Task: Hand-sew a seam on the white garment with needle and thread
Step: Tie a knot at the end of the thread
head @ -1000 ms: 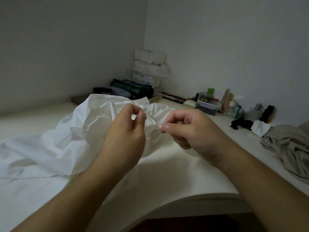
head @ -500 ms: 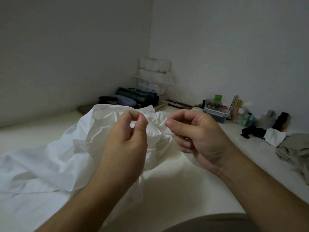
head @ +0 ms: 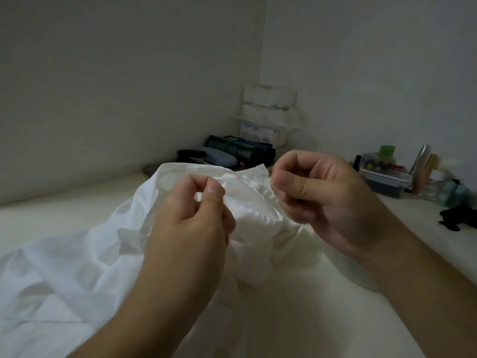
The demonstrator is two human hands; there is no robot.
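Note:
The white garment (head: 85, 257) lies bunched on the pale table (head: 296, 319), its ruffled edge raised between my hands. My left hand (head: 191, 218) is low at the centre, its thumb and forefinger pinching a fold of the garment. My right hand (head: 320, 197) is a little higher and to the right, with thumb and forefinger pressed together on something very thin. Only a tiny dark point shows at those fingertips, which I take for the needle (head: 273, 181). The thread is too fine to see.
A clear box (head: 384, 174) of small sewing bits stands at the back right, with bottles (head: 436, 182) and a black item (head: 454, 218) beside it. A dark green pouch (head: 240, 151) and stacked white packs (head: 268, 99) fill the far corner.
My right hand has lifted and drawn slightly right, away from the left hand. The left hand keeps its pinch. The view has tilted up a little.

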